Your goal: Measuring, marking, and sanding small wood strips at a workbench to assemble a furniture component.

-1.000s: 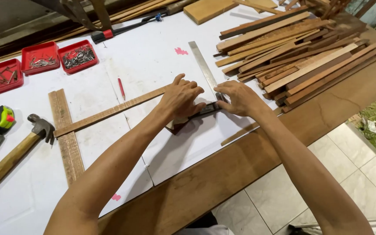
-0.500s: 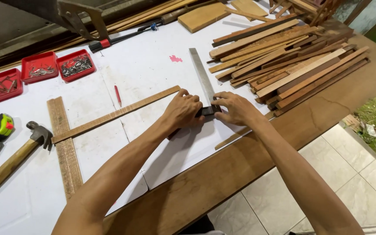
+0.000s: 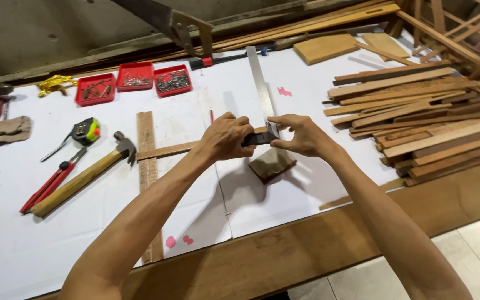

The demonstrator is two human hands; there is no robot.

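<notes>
Reaching in from the near edge, both forearms crossed the wooden counter (image 3: 284, 253), its top covered in white paper. The left hand (image 3: 226, 136) was clenched around the dark stock of a try square (image 3: 263, 135); the right hand (image 3: 301, 135) pinched the same tool from the other side, at the corner where stock met blade. The square's steel blade (image 3: 258, 78) ran away from the hands toward the far side. A thin wood strip (image 3: 165, 150) lay under the left hand, running leftward across a flat board (image 3: 148, 166). Just nearer than the hands sat a small wood block (image 3: 272, 164), apart from both.

Left of centre: a claw hammer (image 3: 84, 175), red-handled pliers (image 3: 51, 186) beside it, a tape measure (image 3: 84, 131) just beyond. Right: a stack of wood slats (image 3: 418, 111). Farther back, three red trays (image 3: 134, 82) of nails or screws. At the far edge, a handsaw (image 3: 168, 22) and more long strips.
</notes>
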